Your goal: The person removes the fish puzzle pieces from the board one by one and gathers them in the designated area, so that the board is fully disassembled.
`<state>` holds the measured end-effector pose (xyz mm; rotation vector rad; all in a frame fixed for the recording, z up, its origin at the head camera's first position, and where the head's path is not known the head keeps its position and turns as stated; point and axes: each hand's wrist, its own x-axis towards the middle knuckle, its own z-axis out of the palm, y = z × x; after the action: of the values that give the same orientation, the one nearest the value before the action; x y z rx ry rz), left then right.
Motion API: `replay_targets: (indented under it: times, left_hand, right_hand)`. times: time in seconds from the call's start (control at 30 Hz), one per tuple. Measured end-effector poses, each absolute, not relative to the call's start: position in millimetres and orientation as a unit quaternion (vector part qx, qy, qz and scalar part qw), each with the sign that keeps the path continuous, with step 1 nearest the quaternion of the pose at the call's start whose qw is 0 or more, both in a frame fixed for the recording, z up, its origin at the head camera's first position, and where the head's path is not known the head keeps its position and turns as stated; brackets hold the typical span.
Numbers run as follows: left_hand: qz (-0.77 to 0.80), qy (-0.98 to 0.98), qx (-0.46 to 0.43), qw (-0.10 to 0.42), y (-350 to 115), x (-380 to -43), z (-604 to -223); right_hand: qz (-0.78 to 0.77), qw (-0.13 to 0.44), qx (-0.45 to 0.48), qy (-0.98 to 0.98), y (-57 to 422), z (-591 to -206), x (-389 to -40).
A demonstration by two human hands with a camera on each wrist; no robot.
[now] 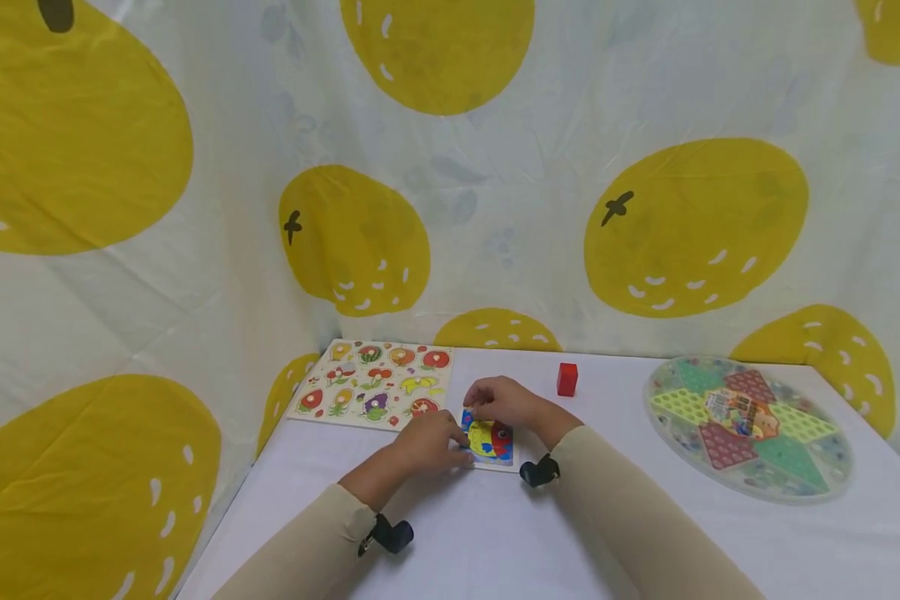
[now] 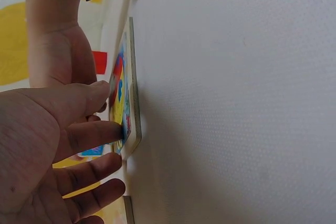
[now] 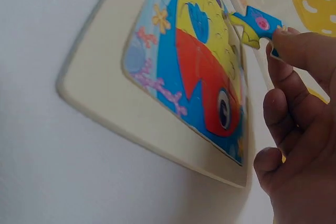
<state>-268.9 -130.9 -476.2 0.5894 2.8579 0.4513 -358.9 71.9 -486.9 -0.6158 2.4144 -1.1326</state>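
Note:
A small fish puzzle (image 1: 489, 443) in a pale wooden tray (image 3: 94, 77) lies on the table, its fish yellow and red on a blue sea. My right hand (image 1: 506, 402) is over the puzzle's far side. Between thumb and finger it pinches a blue and yellow puzzle piece (image 3: 261, 23) with a pink mark, raised above the tray. At the near left edge is my left hand (image 1: 429, 443), fingers spread and loosely extended. Its index fingertip (image 2: 113, 130) presses on the picture, while the other fingers stay off to the side.
A fruit puzzle board (image 1: 378, 385) lies at the back left, close to my left hand. Behind my right hand stands a red block (image 1: 567, 379). A round star-patterned game board (image 1: 750, 429) occupies the right side. Curtains with yellow fruit (image 1: 697, 225) hang behind the table.

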Motion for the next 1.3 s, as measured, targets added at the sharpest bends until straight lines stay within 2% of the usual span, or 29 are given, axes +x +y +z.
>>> replay_targets:
  times: [0.37, 0.73, 1.3]
  left_hand:
    - [0.169, 0.966, 0.175, 0.089, -128, -271, -473]
    - [0.147, 0.973, 0.157, 0.08, -126, -269, -465]
    - [0.152, 0.973, 0.15, 0.082, -120, -260, -467]
  right_hand:
    - [-0.421, 0.193, -0.21, 0.861, 106, -470, -367]
    - [-0.395, 0.224, -0.192, 0.87, 138, -458, -366]
    - [-0.367, 0.231, -0.105, 0.895, 158, -478, -357]
